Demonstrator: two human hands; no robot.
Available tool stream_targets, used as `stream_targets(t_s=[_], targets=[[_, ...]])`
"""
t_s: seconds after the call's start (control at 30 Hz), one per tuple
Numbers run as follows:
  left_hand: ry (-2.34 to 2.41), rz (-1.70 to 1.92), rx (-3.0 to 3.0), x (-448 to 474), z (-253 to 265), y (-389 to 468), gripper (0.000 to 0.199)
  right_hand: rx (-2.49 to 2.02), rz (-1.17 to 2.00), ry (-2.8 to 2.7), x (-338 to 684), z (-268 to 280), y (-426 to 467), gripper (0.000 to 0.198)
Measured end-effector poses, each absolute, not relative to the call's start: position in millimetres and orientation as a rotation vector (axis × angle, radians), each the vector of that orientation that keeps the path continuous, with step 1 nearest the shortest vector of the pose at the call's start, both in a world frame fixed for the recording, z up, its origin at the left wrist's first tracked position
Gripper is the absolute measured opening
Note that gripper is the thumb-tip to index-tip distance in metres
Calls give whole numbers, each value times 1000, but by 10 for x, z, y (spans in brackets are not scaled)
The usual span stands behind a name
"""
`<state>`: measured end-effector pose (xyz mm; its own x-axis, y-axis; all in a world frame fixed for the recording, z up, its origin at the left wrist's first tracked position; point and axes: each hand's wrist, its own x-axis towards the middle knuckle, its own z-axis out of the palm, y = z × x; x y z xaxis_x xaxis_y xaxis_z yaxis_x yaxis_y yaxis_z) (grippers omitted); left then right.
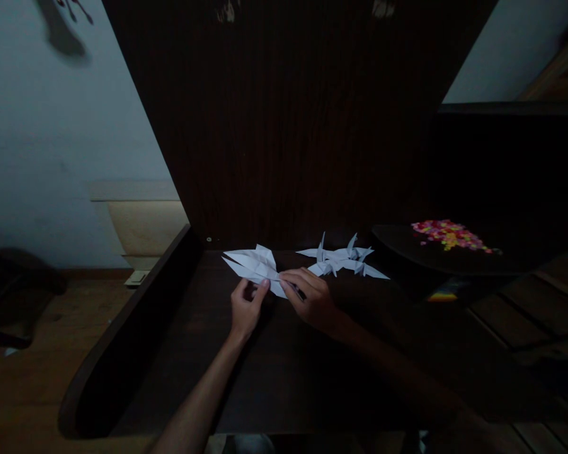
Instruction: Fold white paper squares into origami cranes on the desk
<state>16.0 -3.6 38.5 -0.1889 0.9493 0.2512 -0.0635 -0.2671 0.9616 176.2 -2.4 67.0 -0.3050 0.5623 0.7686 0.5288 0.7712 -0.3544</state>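
Observation:
A partly folded sheet of white origami paper (253,263) is held between both hands just above the dark desk, its long pointed flaps aimed to the left. My left hand (247,308) pinches its lower edge, thumb on top. From the right, the fingers of my right hand (310,295) are closed on the paper's right end. Close by to the right lie several finished white paper cranes (343,257), bunched together with wings and necks sticking up. The undersides of my fingers are hidden by the paper.
A dark wooden desk (265,366) has a raised side panel (127,340) at left and a tall back board (293,126). At right, a dark rounded shelf (397,249) carries a pile of small colourful pieces (452,235). The light is dim.

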Motion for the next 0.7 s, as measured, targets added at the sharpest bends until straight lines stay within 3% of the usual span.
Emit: stream_targets(t_s=[0.2,0.43,0.7], targets=[[1129,1611,1135,162,437,-6,15,-811,-59,-2091,1757,622,-45,20],[1070,1570,1053,148,416,16,7,-808,34,-2070,1769,646,-15,19],[1039,1416,1201,192,384,-7,18,-934,33,-2013,1855,669,92,12]])
